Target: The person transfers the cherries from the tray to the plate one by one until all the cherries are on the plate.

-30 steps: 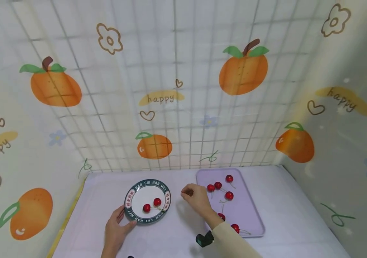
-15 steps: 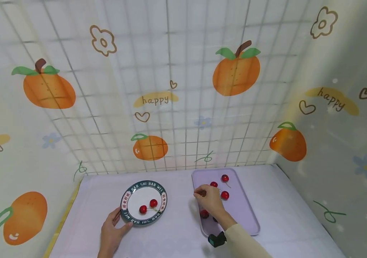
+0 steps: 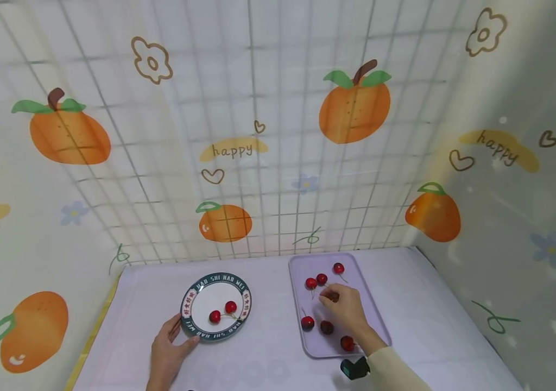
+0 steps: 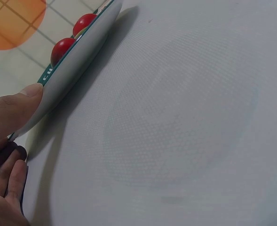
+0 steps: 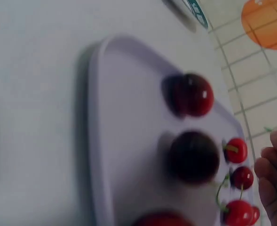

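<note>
My left hand (image 3: 166, 347) grips the near left rim of a round plate (image 3: 216, 277), with its thumb on the green lettered border and other fingers at the outer edge. Two red cherries with stems, a left cherry (image 3: 215, 316) and a right cherry (image 3: 231, 307), lie on the plate. Over the lilac tray (image 3: 371, 288) hovers my right hand (image 3: 346, 308), fingers loosely bent and nothing seen between them. Several cherries lie in the tray, among them a dark cherry (image 5: 194, 156) and a red cherry (image 5: 237, 212) near the fingers in the right wrist view.
Both plate and tray stand on a white-covered table (image 3: 268, 304). A cloth backdrop (image 3: 278, 206) printed with oranges rises behind and at both sides. A dark wrist device (image 3: 354, 369) sits by the right sleeve (image 3: 397, 372).
My right hand has moved right, from between plate and tray to over the tray's middle, uncovering cherries at its left. The left hand keeps its grip on the plate. The head view has shifted slightly.
</note>
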A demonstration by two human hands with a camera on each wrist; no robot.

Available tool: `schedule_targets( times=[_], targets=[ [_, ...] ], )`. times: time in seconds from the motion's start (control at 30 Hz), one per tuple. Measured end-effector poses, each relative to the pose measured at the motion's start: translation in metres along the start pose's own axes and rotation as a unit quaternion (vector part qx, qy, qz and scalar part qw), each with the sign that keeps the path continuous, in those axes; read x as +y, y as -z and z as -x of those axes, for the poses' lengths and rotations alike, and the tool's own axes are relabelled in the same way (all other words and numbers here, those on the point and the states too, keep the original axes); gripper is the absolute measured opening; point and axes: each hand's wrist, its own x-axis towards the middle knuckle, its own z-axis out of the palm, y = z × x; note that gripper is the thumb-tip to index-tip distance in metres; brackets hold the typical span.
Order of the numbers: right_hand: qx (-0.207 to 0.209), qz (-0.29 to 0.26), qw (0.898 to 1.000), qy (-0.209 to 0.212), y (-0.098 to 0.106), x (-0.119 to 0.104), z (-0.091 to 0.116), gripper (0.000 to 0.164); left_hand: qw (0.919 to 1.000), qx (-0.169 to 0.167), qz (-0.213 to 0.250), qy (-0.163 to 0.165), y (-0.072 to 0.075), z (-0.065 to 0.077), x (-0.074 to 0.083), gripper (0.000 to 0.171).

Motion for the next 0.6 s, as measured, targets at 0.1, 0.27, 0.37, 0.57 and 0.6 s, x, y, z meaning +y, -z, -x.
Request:
schedule_targets(
  times=[0.1, 0.27, 0.37, 0.57, 0.6],
  targets=[
    [-0.006, 0.005, 1.0, -0.022, 0.008, 0.008, 0.003, 0.005, 1.0, 0.0, 0.001, 0.006, 0.0, 0.0, 0.002, 0.092],
    [-0.014, 0.011, 0.999, -0.046, 0.021, 0.024, 0.012, 0.005, 1.0, -0.004, -0.002, 0.007, 0.0, 0.0, 0.002, 0.093],
    [-0.017, 0.027, 0.999, -0.044, 0.028, 0.033, 0.02, 0.004, 1.0, 0.0, -0.006, 0.004, 0.0, 0.001, 0.002, 0.092],
    [-0.013, 0.059, 0.997, -0.04, 0.039, 0.049, 0.037, 0.007, 0.9999, -0.002, -0.011, 0.001, 0.002, 0.003, 0.004, 0.092],
    [-0.015, 0.062, 0.997, -0.042, 0.041, 0.05, 0.039, 0.007, 0.9999, -0.003, -0.01, 0.002, 0.002, 0.003, 0.004, 0.092]
  ],
)
